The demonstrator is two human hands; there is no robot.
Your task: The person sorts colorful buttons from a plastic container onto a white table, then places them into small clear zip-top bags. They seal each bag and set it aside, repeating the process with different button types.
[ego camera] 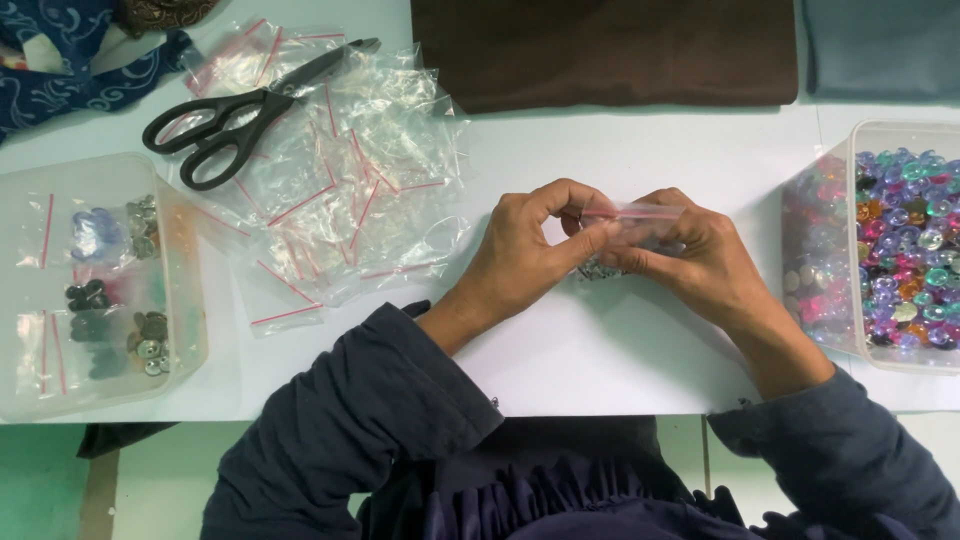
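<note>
At the far left of the white table [620, 150] sits a clear plastic tub [95, 285] holding small sealed bags of dark and metal buttons. Behind it, at the corner, lies blue patterned cloth [60, 60]. Next comes a pair of black scissors [235, 110], blades shut, lying on a loose heap of empty clear zip bags [350, 190] with red seal strips.

In the middle, the person's left hand [525, 255] and right hand [700, 260] meet just above the table. Between them is a small clear zip bag [630, 225] with a red strip along its top; the fingers of both hands are pinched together on it, the left at one end of the strip, the right at the other. Something small and dark shows at the bag's bottom, too hidden to name. Dark blue sleeves [360, 420] run back toward the table's near edge.

Behind the hands lies folded brown cloth [600, 50], with grey-blue cloth [880, 45] to its right. At the far right stands another clear tub [830, 230], full of shiny coloured beads [910, 250]. Below the table edge, green floor [40, 480] shows.
</note>
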